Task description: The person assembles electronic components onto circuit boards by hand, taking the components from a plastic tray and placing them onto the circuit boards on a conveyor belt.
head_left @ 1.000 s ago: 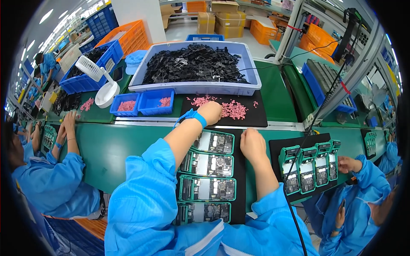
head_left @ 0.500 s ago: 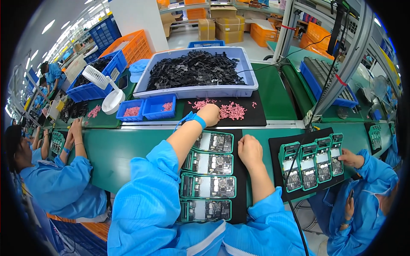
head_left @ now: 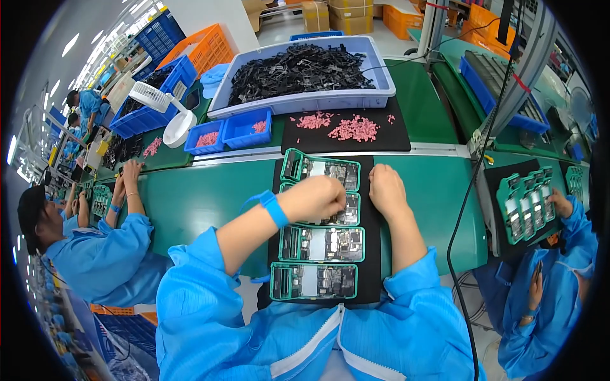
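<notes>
My left hand [head_left: 321, 198], with a blue wristband [head_left: 274, 209], is over the second of several phone boards in green frames. Its fingers are pinched down at that board's right part; anything between them is hidden. Just right of the top board [head_left: 333, 173], at the edge of the black mat [head_left: 370, 254], my right hand [head_left: 387, 186] is curled closed, and its inner side does not show. Two more boards, the third [head_left: 330, 244] and the nearest one [head_left: 318, 281], lie uncovered below my left hand. Small pink pieces [head_left: 356, 129] lie in loose piles on a far black mat.
Behind the pink pieces stands a large pale tub [head_left: 381, 95] of black parts. Two small blue bins [head_left: 238, 138] and a white fan [head_left: 180, 129] are left of it. A black cable [head_left: 455, 254] hangs at right. Co-workers sit on both sides, one beside a tilted board tray [head_left: 499, 209].
My left hand has come back from the pink pieces to the second board. My right hand stays beside the boards. The view has shifted, and the co-worker's boards at right now appear farther away.
</notes>
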Motion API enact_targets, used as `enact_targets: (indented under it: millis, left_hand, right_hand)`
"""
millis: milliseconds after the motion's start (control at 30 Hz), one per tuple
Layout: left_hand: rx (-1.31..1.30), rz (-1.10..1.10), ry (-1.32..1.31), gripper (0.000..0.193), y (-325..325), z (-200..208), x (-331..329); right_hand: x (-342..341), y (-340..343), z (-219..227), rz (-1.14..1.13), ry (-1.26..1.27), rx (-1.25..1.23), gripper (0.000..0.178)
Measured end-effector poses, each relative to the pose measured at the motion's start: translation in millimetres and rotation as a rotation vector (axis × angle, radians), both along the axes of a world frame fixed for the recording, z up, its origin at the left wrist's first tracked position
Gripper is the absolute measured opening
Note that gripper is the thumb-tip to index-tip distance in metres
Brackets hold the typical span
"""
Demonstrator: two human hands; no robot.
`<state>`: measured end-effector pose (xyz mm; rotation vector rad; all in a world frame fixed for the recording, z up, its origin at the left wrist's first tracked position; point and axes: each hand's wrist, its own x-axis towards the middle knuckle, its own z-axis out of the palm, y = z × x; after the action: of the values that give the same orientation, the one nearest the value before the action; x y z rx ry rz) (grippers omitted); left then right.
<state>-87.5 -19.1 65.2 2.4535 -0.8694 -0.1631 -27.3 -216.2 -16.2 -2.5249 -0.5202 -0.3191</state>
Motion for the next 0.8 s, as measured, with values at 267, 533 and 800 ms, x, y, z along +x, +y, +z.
enact_targets:
  millis: [267,533,800]
  left_hand:
    - [0.060,0.067,-0.134,0.007,-27.0,-23.4,-50.3]
    - [0.211,0.066,-0.331,0.011,-30.4,-30.9,-55.6]
    - [0.240,0.124,-0.468,0.009,-60.7,-47.3,-68.2]
  right_hand:
    - [-0.2,-2.0,0.0,0.014,-0.032,-0.005,0.006]
    - [-4.3,0.0,1.0,0.058,-0.086,-0.065,0.009]
    - [-47.9,-48.7,16.6,0.189,-0.163,0.094,0.003]
